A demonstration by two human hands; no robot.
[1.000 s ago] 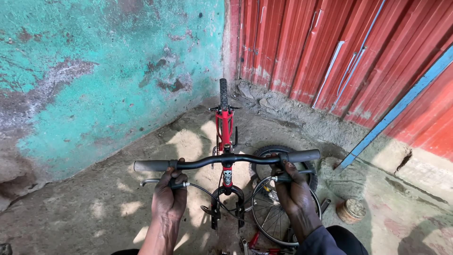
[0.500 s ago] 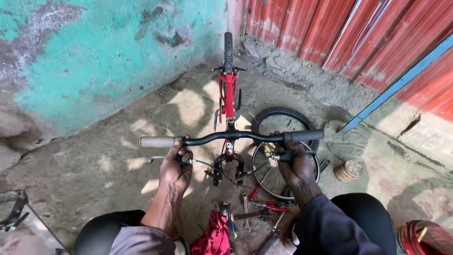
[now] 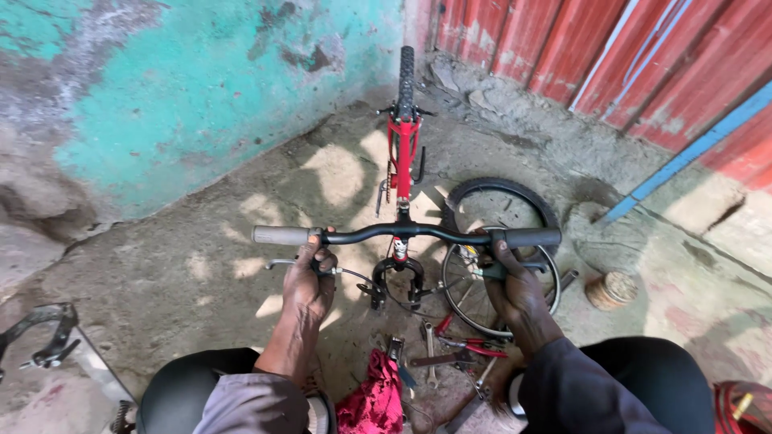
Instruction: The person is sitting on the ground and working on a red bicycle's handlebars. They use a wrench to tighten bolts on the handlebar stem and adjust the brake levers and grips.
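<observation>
The left hand [image 3: 308,283] has its fingers closed on the black handlebar [image 3: 402,234] by the brake lever [image 3: 281,263]. The right hand [image 3: 515,285] grips near the other end, above a loose wheel [image 3: 500,255] on the floor

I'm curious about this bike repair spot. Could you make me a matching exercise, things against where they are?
Things:
1. handlebar
2. loose wheel
3. red cloth
4. pliers

Places:
A. flat on the ground under the right hand
B. between the person's knees
C. gripped by both hands, left hand too
D. among the tools on the ground

Pairs: 1-C, 2-A, 3-B, 4-D
</observation>
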